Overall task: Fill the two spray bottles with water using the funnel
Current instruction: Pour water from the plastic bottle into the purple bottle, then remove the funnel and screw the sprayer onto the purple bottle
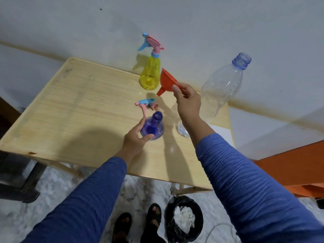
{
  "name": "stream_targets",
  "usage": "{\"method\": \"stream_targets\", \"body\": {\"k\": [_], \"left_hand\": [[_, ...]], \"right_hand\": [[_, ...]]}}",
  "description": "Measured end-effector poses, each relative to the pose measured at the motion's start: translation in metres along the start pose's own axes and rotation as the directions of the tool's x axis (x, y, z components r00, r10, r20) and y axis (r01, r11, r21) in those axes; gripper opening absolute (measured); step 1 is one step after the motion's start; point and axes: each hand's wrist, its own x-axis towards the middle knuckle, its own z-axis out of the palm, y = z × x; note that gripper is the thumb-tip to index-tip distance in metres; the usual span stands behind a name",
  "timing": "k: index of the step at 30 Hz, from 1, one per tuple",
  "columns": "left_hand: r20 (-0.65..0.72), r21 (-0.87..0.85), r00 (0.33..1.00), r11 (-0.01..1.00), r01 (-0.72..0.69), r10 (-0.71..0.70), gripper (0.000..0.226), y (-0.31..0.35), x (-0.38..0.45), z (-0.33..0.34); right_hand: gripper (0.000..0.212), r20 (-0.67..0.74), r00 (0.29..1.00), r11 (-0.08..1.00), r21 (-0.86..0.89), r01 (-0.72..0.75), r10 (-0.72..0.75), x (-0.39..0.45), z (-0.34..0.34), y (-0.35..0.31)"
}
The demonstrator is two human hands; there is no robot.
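Observation:
A blue spray bottle (154, 127) stands uncapped near the middle of the wooden table (70, 111), and my left hand (138, 137) grips its body. Its pink and blue spray head (146, 103) lies on the table just behind it. My right hand (187, 100) holds an orange funnel (167, 81) by its rim tab, tilted in the air above the table. A yellow spray bottle (150, 74) with its spray head on stands at the back edge. A large clear water bottle (224, 86) without a cap stands at the right.
A small clear object (182, 130) lies on the table under my right forearm. A black bin (184, 220) with white waste sits on the floor by my feet. An orange surface (289, 171) is at the right, a white wall behind.

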Motion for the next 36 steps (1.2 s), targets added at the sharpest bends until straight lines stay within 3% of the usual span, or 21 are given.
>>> {"method": "stream_targets", "body": {"k": [6, 11, 15, 17, 20, 21, 25, 30, 33, 36], "left_hand": [[0.013, 0.093, 0.998, 0.994, 0.055, -0.056, 0.088, 0.015, 0.000, 0.000], [-0.028, -0.124, 0.994, 0.987, 0.099, -0.104, 0.078, 0.012, 0.001, 0.006], [-0.030, -0.163, 0.993, 0.981, 0.105, -0.111, 0.080, 0.007, 0.004, 0.007], [-0.031, -0.138, 0.992, 0.984, 0.114, -0.120, 0.080, 0.004, 0.004, 0.006], [-0.034, -0.121, 0.990, 0.984, 0.133, -0.138, 0.080, 0.005, 0.004, 0.005], [-0.034, -0.100, 0.991, 0.987, 0.129, -0.133, 0.080, 0.007, 0.003, 0.005], [-0.044, -0.075, 0.990, 0.989, 0.129, -0.132, 0.079, 0.009, 0.002, 0.004], [-0.047, -0.068, 0.992, 0.991, 0.112, -0.115, 0.078, 0.010, 0.001, 0.004], [-0.037, -0.060, 0.993, 0.992, 0.112, -0.114, 0.078, 0.010, 0.001, 0.004], [-0.033, -0.092, 0.992, 0.989, 0.115, -0.118, 0.077, 0.011, 0.000, 0.005]], "right_hand": [[0.018, -0.065, 0.968, 0.970, 0.022, -0.240, 0.241, 0.035, 0.041, 0.035], [0.023, -0.047, 0.928, 0.928, 0.080, -0.364, 0.369, 0.063, 0.063, 0.063], [0.024, -0.074, 0.913, 0.915, 0.088, -0.394, 0.401, 0.074, 0.073, 0.081], [0.035, -0.054, 0.907, 0.907, 0.089, -0.411, 0.417, 0.074, 0.075, 0.085], [0.074, -0.035, 0.888, 0.870, 0.220, -0.440, 0.458, 0.070, 0.078, 0.091], [0.077, -0.054, 0.882, 0.866, 0.228, -0.445, 0.468, 0.068, 0.078, 0.091], [0.052, -0.014, 0.899, 0.899, 0.000, -0.437, 0.437, 0.054, 0.076, 0.089], [0.053, 0.185, 0.910, 0.912, -0.259, -0.318, 0.370, 0.045, 0.079, 0.098], [0.055, 0.214, 0.904, 0.903, -0.311, -0.297, 0.371, 0.049, 0.075, 0.095], [0.059, 0.237, 0.910, 0.933, -0.204, -0.297, 0.342, 0.050, 0.072, 0.083]]}}
